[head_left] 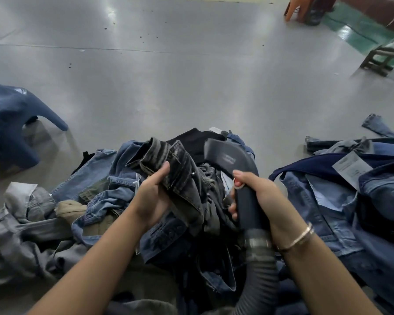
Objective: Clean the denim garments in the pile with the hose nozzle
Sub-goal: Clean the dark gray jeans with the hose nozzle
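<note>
Two bare arms reached forward from the bottom of the view. The left hand (154, 196) had its fingers and thumb curled tight around a folded dark grey denim garment (173, 169), holding it up over the pile. The right hand (255, 198), with a thin gold bracelet (298, 239) on the wrist, gripped the dark blue plastic hose nozzle (234, 176) around its neck. The nozzle's wide curved mouth pointed up and away, just beside the grey garment but not touching it. A grey ribbed hose (257, 276) ran down from the nozzle toward the person.

Under both hands lay the big messy pile of blue and grey denim clothes (96, 201). More blue denim with a white paper tag (350, 171) lay spread out to the right. Past the pile was the shiny grey floor (180, 76). A dark blue plastic stool (9, 123) stood on the left. Far back on the right stood a small dark wooden stool (382, 57) and an orange-brown plastic stool (298, 7).
</note>
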Available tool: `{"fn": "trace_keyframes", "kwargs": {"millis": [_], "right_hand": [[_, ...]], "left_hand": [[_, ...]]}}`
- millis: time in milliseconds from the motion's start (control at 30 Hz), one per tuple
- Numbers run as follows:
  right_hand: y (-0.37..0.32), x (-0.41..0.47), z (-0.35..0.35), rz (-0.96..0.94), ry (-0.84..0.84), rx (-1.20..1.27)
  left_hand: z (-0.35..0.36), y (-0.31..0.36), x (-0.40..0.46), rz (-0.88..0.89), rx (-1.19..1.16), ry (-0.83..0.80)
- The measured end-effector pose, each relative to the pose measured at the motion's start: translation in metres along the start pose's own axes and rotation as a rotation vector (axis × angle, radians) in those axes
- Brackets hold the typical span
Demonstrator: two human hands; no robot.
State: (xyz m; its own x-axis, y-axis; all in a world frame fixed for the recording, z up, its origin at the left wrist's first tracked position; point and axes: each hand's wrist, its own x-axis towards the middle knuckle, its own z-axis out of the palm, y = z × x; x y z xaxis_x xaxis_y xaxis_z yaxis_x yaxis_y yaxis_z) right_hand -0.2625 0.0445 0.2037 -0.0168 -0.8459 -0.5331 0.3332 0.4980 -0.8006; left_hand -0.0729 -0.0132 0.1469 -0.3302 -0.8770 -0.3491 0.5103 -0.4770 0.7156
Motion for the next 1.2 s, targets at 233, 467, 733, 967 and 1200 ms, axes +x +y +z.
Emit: {"fn": "trace_keyframes", "kwargs": {"millis": [233, 467, 733, 967, 1200], "right_hand": [[0.038, -0.024, 0.03, 0.069, -0.153, -0.095], [0.022, -0.006, 0.023, 0.074, -0.048, -0.027], [0.015, 0.013, 0.014, 0.156, -0.037, 0.042], [0.006, 0.015, 0.013, 0.221, -0.063, 0.078], [0.025, -0.011, 0.024, 0.155, -0.098, 0.041]], "left_hand": [[0.006, 0.001, 0.005, -0.096, 0.122, 0.082], [0.015, -0.012, 0.0, -0.067, 0.074, 0.038], [0.006, -0.011, -0.006, -0.036, 0.058, 0.036], [-0.002, -0.008, -0.001, -0.009, -0.039, -0.006], [-0.004, 0.0, 0.003, 0.028, 0.002, -0.016]]}}
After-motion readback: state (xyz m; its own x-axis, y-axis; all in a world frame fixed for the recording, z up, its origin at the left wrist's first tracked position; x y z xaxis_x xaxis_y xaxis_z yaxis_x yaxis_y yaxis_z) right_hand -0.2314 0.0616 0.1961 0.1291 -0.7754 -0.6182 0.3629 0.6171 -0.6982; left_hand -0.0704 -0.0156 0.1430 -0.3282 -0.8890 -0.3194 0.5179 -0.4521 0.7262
